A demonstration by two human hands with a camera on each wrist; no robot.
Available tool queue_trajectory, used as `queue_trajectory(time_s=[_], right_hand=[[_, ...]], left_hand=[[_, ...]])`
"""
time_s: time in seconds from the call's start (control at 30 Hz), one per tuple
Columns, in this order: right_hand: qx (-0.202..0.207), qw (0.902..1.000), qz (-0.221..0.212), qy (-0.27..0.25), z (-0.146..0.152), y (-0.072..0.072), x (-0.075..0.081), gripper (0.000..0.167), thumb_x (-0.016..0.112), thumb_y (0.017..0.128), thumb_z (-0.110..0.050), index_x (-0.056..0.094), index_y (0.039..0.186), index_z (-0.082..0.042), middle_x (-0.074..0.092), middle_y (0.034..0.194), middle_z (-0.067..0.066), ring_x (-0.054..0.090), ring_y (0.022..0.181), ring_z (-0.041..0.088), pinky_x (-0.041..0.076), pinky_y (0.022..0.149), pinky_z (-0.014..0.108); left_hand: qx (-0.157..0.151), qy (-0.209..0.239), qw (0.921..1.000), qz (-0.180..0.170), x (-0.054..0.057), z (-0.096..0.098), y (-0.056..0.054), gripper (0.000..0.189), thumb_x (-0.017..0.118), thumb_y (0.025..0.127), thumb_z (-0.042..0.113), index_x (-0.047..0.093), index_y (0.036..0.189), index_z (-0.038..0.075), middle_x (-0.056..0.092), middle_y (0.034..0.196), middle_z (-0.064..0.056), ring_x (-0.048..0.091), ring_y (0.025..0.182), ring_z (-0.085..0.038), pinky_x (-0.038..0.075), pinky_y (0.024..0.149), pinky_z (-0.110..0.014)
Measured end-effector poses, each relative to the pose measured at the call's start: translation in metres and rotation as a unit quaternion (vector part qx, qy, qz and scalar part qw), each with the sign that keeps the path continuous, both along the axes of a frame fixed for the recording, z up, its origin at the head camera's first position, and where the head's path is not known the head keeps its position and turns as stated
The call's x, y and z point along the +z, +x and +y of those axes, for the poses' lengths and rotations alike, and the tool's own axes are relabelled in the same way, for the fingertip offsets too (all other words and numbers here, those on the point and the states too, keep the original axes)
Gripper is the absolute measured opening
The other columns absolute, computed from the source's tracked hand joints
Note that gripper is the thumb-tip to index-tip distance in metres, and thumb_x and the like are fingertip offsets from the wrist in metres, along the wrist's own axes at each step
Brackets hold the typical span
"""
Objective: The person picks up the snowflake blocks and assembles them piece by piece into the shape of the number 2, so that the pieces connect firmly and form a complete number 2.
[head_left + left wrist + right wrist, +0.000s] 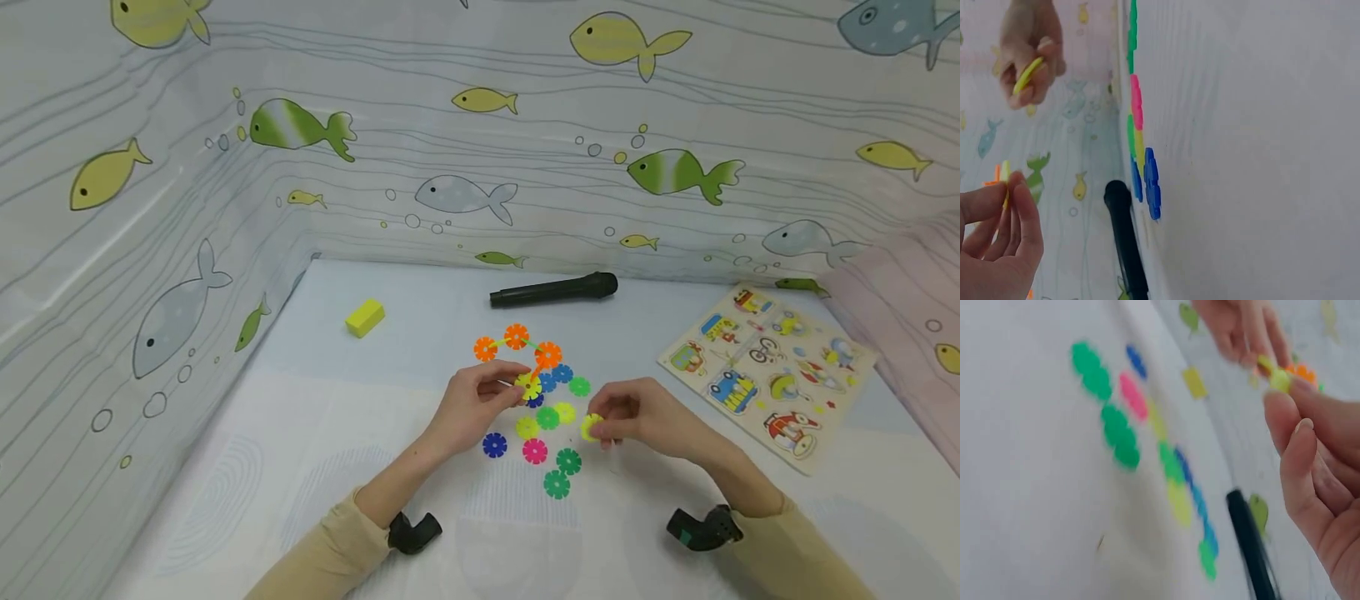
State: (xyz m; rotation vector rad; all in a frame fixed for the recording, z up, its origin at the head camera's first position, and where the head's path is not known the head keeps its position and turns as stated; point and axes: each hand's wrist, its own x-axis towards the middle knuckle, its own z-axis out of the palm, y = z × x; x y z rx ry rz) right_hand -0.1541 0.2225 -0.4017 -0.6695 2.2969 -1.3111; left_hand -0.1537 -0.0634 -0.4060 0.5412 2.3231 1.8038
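My left hand (474, 402) pinches a yellow notched disc (528, 386) between thumb and fingers. That disc is the near end of a linked chain whose other visible pieces include orange discs (516, 337) curving up and to the left. In my right hand (637, 417) another yellow notched disc (591, 427) is pinched, apart from the chain. Between and below the hands lie loose discs: a dark blue one (495, 445), a pink one (535, 451), and several green, yellow and blue ones. In the left wrist view both held discs appear nearly edge-on.
A black microphone (555, 290) lies behind the discs. The yellow block (365, 318) sits at the back left. At the right is a wooden picture puzzle board (772, 375). Fish-printed sheeting (390, 133) rises along the back and sides.
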Motion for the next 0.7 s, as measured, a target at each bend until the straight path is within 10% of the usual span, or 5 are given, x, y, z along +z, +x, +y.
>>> queue_trajectory(time_s=[0.43, 0.7], right_hand=[[-0.059, 0.9861, -0.083, -0.131, -0.063, 0.001, -0.013, 0.021, 0.063, 0.098, -0.010, 0.061, 0.110, 0.007, 0.074, 0.093, 0.020, 0.073, 0.088, 0.040, 0.061, 0.082, 0.037], [-0.022, 0.9855, -0.101, -0.135, -0.066, 0.004, -0.021, 0.019, 0.057, 0.102, -0.015, 0.058, 0.107, 0.003, 0.073, 0.088, 0.017, 0.071, 0.077, 0.030, 0.061, 0.076, 0.036]], left_hand=[[-0.009, 0.017, 0.9997, 0.016, 0.003, 0.002, 0.003, 0.028, 0.062, 0.099, 0.010, 0.066, 0.126, 0.004, 0.071, 0.109, -0.015, 0.073, 0.095, -0.028, 0.058, 0.086, -0.024], [-0.011, -0.001, 0.9994, 0.032, 0.002, 0.004, 0.005, 0.027, 0.066, 0.097, 0.017, 0.068, 0.122, 0.007, 0.072, 0.110, -0.010, 0.070, 0.098, -0.021, 0.055, 0.086, -0.019]])
